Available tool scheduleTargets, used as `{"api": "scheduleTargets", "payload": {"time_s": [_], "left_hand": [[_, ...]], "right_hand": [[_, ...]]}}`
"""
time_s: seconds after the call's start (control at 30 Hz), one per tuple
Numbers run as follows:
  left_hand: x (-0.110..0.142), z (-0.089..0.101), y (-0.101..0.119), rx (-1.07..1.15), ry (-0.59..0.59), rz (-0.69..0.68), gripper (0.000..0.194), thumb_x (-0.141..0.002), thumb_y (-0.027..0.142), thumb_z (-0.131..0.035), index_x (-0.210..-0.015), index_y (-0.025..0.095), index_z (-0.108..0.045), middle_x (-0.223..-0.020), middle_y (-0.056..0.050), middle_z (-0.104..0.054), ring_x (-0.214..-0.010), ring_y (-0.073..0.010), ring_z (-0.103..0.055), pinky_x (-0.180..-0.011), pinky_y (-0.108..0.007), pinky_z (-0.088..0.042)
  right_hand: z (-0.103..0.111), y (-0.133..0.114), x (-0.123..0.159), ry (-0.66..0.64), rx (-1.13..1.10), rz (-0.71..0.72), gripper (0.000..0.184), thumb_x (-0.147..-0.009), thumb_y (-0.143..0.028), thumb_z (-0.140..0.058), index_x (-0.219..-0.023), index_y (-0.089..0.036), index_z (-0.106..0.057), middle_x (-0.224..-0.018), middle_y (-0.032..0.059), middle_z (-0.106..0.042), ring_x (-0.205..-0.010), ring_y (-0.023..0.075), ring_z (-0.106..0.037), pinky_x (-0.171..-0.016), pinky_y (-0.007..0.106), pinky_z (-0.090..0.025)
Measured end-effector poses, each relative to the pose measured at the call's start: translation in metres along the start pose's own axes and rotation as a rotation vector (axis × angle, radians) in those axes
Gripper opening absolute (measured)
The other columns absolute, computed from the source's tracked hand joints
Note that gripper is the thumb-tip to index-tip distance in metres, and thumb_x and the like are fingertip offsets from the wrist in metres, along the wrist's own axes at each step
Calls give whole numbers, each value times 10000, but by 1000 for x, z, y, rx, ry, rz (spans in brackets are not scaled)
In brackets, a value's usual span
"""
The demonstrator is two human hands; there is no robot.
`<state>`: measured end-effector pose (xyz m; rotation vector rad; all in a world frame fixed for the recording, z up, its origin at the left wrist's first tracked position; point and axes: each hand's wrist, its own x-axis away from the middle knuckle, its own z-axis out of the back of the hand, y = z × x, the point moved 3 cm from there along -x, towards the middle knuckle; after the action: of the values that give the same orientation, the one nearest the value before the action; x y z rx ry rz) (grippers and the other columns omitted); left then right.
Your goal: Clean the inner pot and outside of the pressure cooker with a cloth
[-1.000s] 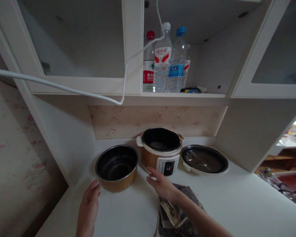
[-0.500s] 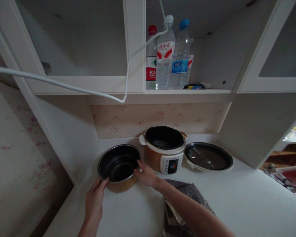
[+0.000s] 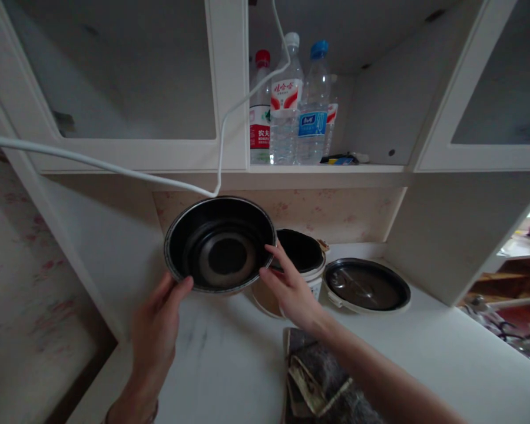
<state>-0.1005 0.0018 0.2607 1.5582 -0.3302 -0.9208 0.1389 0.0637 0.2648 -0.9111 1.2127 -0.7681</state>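
Note:
I hold a round inner pot (image 3: pixel 221 242), black inside with a metal rim, lifted off the white counter and tilted so its inside faces me. My left hand (image 3: pixel 153 330) grips its lower left rim. My right hand (image 3: pixel 289 288) grips its right rim, thumb over the edge. Just behind and right of the pot stands the orange-and-white cooker body (image 3: pixel 301 259), open, its dark cavity partly hidden by the pot and my right hand.
The cooker's lid (image 3: pixel 365 285) lies upside down on the counter (image 3: pixel 229 365) to the right. A dark folded cloth (image 3: pixel 318 377) lies under my right forearm. Several water bottles (image 3: pixel 291 106) stand on the shelf above. A white cable (image 3: pixel 115 168) hangs across the cabinet front.
Both hands closed on the pot's rim, then raised it from the counter and tilted it toward me, in front of the cooker.

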Motion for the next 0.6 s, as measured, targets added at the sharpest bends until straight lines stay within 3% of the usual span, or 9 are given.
{"api": "scheduleTargets", "payload": {"time_s": [0.1,0.17,0.27,0.43,0.6], "left_hand": [[-17,-42,29,5,-149,-125,309,-819,462,-679,-951,190,-742,-892,29,-734,-897,-183,-635,-819,-239,-457],[-25,-70,43,-10,-224,-197,285,-839,449,-654,-900,184,-739,-809,37,-711,-819,-160,-612,-734,-220,-419],[-35,-112,53,-26,-307,-268,288,-862,429,-606,-868,173,-738,-744,34,-689,-744,-147,-587,-673,-223,-380],[-49,-165,43,-38,-374,-252,331,-829,445,-589,-696,158,-686,-626,15,-616,-668,-149,-543,-604,-241,-331],[-52,-191,24,-69,-416,-202,342,-814,450,-568,-639,167,-645,-619,4,-605,-662,-153,-536,-604,-250,-324]], "right_hand": [[36,-16,-22,139,32,-14,545,-849,-491,-658,-1345,-283,-573,-1532,43,-431,-1351,241,-468,-1108,415,-419],[61,-20,-37,204,53,-45,561,-836,-502,-659,-1345,-280,-581,-1319,40,-595,-1240,229,-547,-1078,416,-441],[93,-20,-54,243,26,-98,605,-819,-504,-661,-1364,-256,-573,-1065,16,-647,-1092,201,-611,-1007,378,-486],[125,-11,-64,292,43,-189,658,-785,-489,-675,-1373,-211,-573,-1066,36,-667,-1095,211,-607,-953,355,-505],[139,7,-61,290,47,-266,655,-790,-450,-679,-1384,-195,-576,-1093,62,-694,-1069,224,-627,-934,370,-522]]}}
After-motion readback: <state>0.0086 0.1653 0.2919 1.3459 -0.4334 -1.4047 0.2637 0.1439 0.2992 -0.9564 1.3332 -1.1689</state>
